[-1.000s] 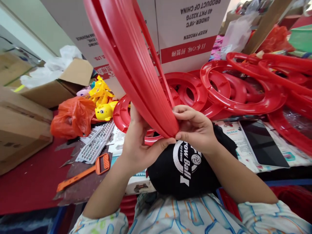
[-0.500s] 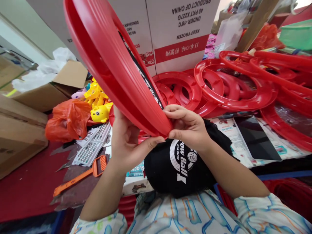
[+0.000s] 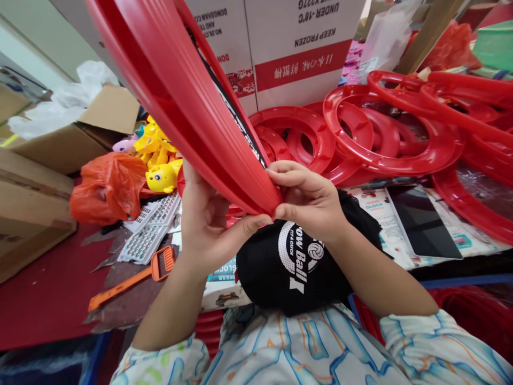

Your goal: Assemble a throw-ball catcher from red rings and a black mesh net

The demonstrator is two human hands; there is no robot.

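Note:
A large red plastic ring (image 3: 176,107) stands tilted on edge in front of me, with black fabric printed in white inside it. A narrow gap runs along its rim on the side toward me. My left hand (image 3: 212,224) supports the ring from below and the left, thumb along its lower end. At that same lower end, my right hand (image 3: 308,200) pinches the rim between thumb and fingers. Beneath my hands lies a black cloth (image 3: 260,272) with white "Ball" lettering and a ball drawing.
Several red rings (image 3: 385,160) are heaped at the right, near a dark tablet (image 3: 425,222). A big printed carton (image 3: 296,69) stands behind. To the left are an orange plastic handle (image 3: 124,289), yellow toys (image 3: 162,176), an orange bag (image 3: 108,187) and a cardboard box (image 3: 32,214).
The view has shifted slightly, and the ring has tipped a little further up and left in the picture. Both hands keep the same hold on it.

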